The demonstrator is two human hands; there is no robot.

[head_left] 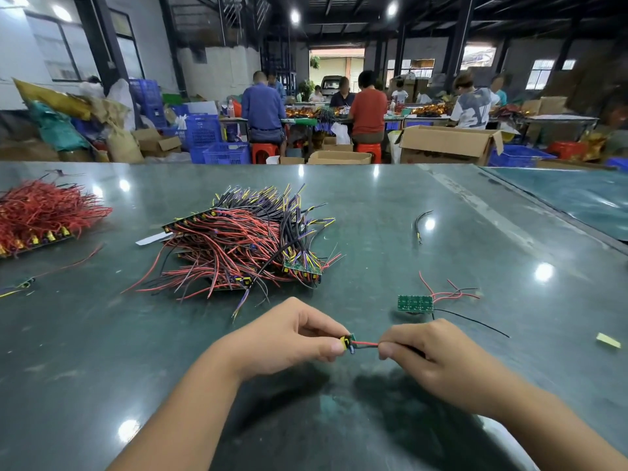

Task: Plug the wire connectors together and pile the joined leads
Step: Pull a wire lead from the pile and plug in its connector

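Observation:
Near the front of the green table [373,205], my left hand [289,338] pinches a small yellow and black connector on a green board piece [348,342]. My right hand [431,358] pinches the red and black lead [366,345] that runs into that connector. The two hands are a few centimetres apart. A big pile of red, black and yellow leads with green boards [251,243] lies just beyond my hands. A single green board with red and black wires [416,303] lies to the right of the pile.
A second heap of red leads [40,212] lies at the far left. A short black lead [420,222] and a yellow scrap [608,340] lie to the right. Beyond the table's far edge, people sit at benches among cardboard boxes [445,144] and blue crates [224,153].

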